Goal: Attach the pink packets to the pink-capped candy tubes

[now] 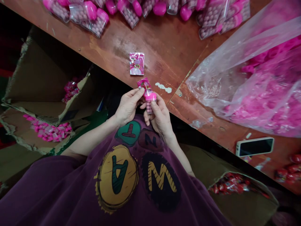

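Close to my body, at the table's front edge, my right hand (161, 114) is closed around a small clear jar (149, 105) of pink balls with a bright pink cap. My left hand (129, 105) pinches a shiny pink printed sticker or wrapper (144, 84), which touches the jar's cap. Some of the left fingers are hidden behind the jar. Just beyond, a stack of similar pink printed pieces (136, 64) lies flat on the table.
Many filled jars (129, 14) lie along the table's (113, 47) far side. A clear bag (211, 84) of pink parts and a phone (255, 147) are at right. Below the edge stand cardboard boxes, one with pink packs (53, 130), another with red ones (231, 184).
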The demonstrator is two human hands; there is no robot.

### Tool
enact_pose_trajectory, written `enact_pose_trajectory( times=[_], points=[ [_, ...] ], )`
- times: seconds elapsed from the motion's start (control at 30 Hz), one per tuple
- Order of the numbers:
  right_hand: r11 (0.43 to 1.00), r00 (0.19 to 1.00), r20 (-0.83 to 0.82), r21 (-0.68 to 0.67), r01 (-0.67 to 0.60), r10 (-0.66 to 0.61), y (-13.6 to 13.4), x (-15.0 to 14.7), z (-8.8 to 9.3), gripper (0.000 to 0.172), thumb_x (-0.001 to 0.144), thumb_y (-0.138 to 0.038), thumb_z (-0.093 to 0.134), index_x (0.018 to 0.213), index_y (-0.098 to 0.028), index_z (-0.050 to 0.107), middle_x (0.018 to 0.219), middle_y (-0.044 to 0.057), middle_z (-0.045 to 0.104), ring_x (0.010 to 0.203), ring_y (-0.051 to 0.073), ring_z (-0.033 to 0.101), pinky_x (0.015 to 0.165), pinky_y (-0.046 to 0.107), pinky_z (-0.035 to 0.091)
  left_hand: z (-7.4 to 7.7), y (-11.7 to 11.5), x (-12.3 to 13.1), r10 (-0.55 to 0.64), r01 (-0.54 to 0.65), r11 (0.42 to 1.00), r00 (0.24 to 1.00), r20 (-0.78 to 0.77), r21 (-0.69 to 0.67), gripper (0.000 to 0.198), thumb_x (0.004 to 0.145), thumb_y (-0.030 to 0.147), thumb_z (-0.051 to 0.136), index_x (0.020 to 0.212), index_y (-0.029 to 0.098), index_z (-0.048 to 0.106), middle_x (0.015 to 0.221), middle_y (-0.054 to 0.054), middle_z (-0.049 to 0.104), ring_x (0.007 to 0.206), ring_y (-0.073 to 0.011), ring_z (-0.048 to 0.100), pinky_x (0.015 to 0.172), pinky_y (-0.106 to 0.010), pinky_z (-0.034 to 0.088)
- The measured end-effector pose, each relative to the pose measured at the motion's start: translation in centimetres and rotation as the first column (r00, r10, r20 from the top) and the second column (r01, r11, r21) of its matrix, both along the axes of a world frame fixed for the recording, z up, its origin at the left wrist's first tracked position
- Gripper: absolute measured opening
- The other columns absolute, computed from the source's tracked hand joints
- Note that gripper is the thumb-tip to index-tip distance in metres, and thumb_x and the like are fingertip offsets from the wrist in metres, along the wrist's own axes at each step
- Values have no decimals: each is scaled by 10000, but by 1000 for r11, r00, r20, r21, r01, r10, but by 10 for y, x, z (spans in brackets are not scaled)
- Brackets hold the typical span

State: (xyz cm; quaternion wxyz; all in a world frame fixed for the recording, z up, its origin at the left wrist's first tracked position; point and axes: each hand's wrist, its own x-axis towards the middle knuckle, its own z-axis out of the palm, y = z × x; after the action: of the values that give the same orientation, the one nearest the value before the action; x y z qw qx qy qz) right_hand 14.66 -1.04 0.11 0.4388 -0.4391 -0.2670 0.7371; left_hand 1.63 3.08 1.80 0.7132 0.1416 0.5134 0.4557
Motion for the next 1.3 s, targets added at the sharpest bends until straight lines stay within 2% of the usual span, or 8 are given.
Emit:
enact_pose_trajectory(
  times=[0.27,0.4,0.57,0.63,0.73,0.87,1.13,1.3],
  points=[
    [976,928,359,218,15,-95,-5,-3,-19,625,1009,-592,619,1505,-349,327,934,-26,681,468,56,494,412,205,421,-1,-2,-1,-45,43,998,998,44,52,238,850,391,867,853,180,756,801,-11,707,628,-83,599,619,-238,491],
    [980,946,319,199,1,-65,-5,0,-17,629,988,-585,655,1494,-345,369,882,-34,663,471,66,457,414,209,401,0,-3,-2,-100,97,994,991,92,43,238,780,317,925,887,175,767,803,-13,713,627,-89,604,593,-239,471],
    [988,985,165,138,-75,52,-4,4,-13,576,1024,-605,568,1492,-321,391,764,-67,615,389,58,331,344,199,320,-1,-5,-5,-202,205,979,966,159,2,316,809,433,896,800,157,742,691,-26,672,531,-97,549,550,-269,457],
    [979,973,225,183,-83,41,-5,3,-16,590,1032,-607,552,1515,-322,368,797,-49,635,435,79,429,395,216,408,-3,-5,-5,-207,211,977,962,179,-1,346,819,465,883,771,158,729,727,-45,693,560,-106,566,568,-273,473],
    [944,912,408,316,-92,-48,-8,1,-24,662,1029,-607,558,1574,-335,298,939,4,678,685,146,653,650,309,601,-4,-4,-5,-178,183,983,966,189,-11,363,830,497,867,762,176,711,743,-39,694,608,-121,592,586,-272,483],
    [905,828,550,400,-145,-110,-11,1,-30,598,1056,-591,502,1572,-332,346,969,23,673,834,190,704,838,405,637,-3,-4,-3,-148,159,985,976,160,-61,382,866,582,801,879,205,737,788,-33,720,703,-159,665,641,-283,514],
    [926,846,525,358,-119,-95,-12,5,-24,517,1044,-572,555,1489,-337,438,876,-10,655,741,170,667,735,363,623,-13,-2,-13,-17,16,999,1000,-19,-36,339,822,490,869,822,184,722,834,-41,757,797,-156,709,785,-289,546],
    [962,910,410,266,-63,-54,-11,1,-16,511,1036,-588,568,1464,-349,425,876,-10,658,668,143,646,547,276,555,-15,-3,-14,50,-51,999,998,-37,-13,335,787,436,909,766,168,709,782,-28,737,746,-132,687,803,-293,548]
  ],
)
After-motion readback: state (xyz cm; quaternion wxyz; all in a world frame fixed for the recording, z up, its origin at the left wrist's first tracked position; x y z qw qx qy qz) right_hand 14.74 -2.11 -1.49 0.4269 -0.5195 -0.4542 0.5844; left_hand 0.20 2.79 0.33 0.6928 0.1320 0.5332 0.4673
